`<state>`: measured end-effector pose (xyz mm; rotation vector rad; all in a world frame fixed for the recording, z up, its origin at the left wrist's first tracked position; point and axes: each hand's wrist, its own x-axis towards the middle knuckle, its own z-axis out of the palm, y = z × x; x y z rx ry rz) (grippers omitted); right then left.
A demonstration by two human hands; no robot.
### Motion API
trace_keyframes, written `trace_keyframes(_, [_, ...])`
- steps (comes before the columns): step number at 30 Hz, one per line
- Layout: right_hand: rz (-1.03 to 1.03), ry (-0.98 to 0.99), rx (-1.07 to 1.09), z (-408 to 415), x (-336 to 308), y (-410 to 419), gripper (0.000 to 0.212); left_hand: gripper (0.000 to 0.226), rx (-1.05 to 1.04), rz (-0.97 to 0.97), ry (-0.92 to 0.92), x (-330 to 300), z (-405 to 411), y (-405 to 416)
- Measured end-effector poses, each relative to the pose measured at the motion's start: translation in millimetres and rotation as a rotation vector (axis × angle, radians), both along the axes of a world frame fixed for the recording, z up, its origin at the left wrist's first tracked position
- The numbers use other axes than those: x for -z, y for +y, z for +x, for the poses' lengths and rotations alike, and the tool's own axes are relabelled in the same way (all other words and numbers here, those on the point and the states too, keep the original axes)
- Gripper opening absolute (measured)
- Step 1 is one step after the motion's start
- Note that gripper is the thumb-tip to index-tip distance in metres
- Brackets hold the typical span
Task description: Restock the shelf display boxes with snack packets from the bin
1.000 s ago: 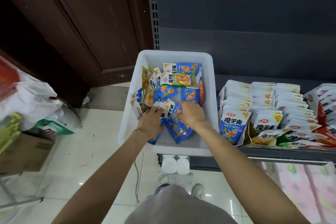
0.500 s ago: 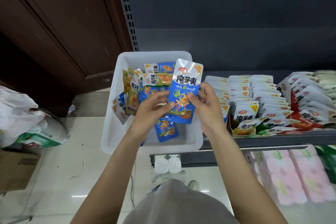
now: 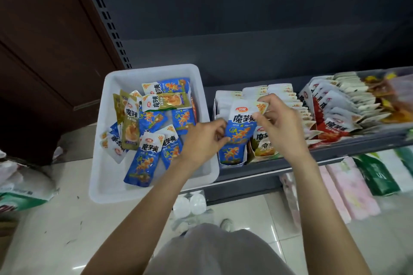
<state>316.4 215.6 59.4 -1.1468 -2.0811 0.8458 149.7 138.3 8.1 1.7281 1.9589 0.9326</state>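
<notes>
Both hands hold one blue snack packet point(image 3: 240, 125) upright at the centre of the frame, over the front of the leftmost display box point(image 3: 232, 158) on the grey shelf point(image 3: 263, 165). The left hand point(image 3: 204, 140) pinches the packet's lower left edge, fingers curled against it. The right hand point(image 3: 279, 125) pinches the packet's upper right corner between thumb and fingers, beside the yellow 20% mark. The packet's lower end overlaps another blue packet standing at the front of that box.

Left of centre, the white plastic bin point(image 3: 107, 163) rests with its right side on the shelf end. It holds a loose heap of blue packets point(image 3: 143, 158) and a few olive-green packets point(image 3: 130, 127), lying at mixed angles.

To the right of the hands, rows of packets stand packed in further display boxes: a brown-fronted row point(image 3: 263, 147) just beside the blue one, then red packets point(image 3: 333, 127) towards the right edge, which is blurred.

Below the shelf, at lower right, pink wrapped packs point(image 3: 344, 187) and a green pack point(image 3: 375, 174) lie on a lower level. The floor is pale glossy tile point(image 3: 55, 230), and a dark wooden door point(image 3: 51, 40) fills the upper left.
</notes>
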Motion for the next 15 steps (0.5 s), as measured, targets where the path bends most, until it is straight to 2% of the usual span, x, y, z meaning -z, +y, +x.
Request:
trace_keyframes(1, [0.011, -0.040, -0.007, -0.7, 7.9, 1.5, 0.018, 0.017, -0.008, 0.012, 0.114, 5.4, -0.7, -0.5])
trace_keyframes(3, [0.040, -0.126, -0.022, -3.7, 21.4, 2.7, 0.019, 0.016, -0.048, 0.082, 0.190, 11.6, -3.0, -2.9])
trace_keyframes(7, [0.116, -0.287, -0.053, -9.5, 37.5, 2.1, 0.022, 0.014, -0.135, 0.154, 0.187, 15.9, -9.4, -2.4])
trace_keyframes(11, [0.291, -0.533, -0.091, -13.6, 42.5, 2.5, 0.014, 0.010, -0.147, 0.158, 0.151, 18.4, -13.2, -2.7])
trace_keyframes(13, [0.388, -0.528, -0.084, -14.3, 41.9, 3.0, 0.012, 0.013, -0.176, 0.188, 0.118, 18.1, -17.2, -6.1])
trace_keyframes(15, [0.445, -0.412, -0.031, -15.8, 38.4, 3.1, 0.020, 0.022, -0.239, 0.230, 0.111, 16.6, -27.1, -12.8])
